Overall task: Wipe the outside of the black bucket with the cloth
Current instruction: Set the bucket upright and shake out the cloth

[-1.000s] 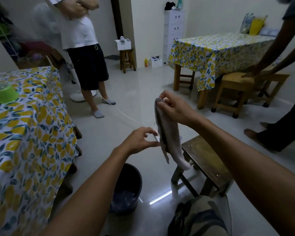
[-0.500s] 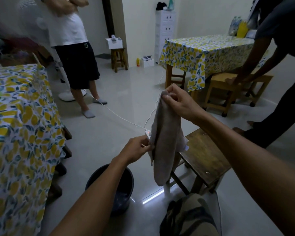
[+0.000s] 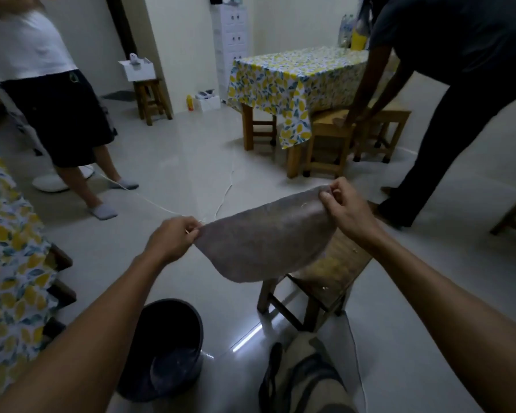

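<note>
While pinching opposite corners, both hands, left (image 3: 173,238), right (image 3: 344,208), stretch cloth (image 3: 265,242) above bucket (image 3: 167,347).

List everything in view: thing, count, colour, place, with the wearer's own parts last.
cloth: one, grey-brown, spread in the air between both hands
black bucket: one, on the floor, bottom centre
wooden stool: one, brown, behind the cloth
far table: one, lemon-print cover, back right
near table: one, lemon-print cover, left edge
white cord: one, across the floor
bystanders: two, one in a white top at left, one in dark clothes at right
left hand: pinching the cloth's left corner
right hand: pinching the cloth's right corner
</note>
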Available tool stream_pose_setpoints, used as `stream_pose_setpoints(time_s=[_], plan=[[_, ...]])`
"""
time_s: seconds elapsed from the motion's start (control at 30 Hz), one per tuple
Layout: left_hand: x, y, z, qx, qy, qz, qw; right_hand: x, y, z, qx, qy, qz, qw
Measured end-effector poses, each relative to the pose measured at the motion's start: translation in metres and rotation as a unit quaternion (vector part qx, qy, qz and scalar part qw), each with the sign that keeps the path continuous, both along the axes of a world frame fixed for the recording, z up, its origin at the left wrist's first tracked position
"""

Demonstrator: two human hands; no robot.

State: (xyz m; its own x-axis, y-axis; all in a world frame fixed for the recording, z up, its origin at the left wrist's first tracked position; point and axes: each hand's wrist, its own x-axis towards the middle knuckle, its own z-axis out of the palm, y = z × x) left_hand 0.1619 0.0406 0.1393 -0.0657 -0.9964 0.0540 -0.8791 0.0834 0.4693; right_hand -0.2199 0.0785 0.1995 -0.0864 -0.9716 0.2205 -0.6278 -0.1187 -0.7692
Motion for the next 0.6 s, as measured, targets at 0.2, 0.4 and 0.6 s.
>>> stream_pose_setpoints(time_s=[0.2, 0.4, 0.6], plan=[[-0.046, -0.055, 0.047, -0.063, 0.012, -0.032, 0.997, -0.041, 0.03, -0.024, 0.038, -0.014, -0.075, 0.996], [-0.096, -0.069, 0.058, -0.03, 0.108, -0.109, 0.988, -0.05, 0.065, -0.028, 0.043, -0.041, -0.127, 0.99], [-0.104, -0.077, 0.055, 0.018, 0.169, -0.136, 0.976, -0.046, 0.084, -0.03, 0.055, -0.03, -0.166, 0.984]])
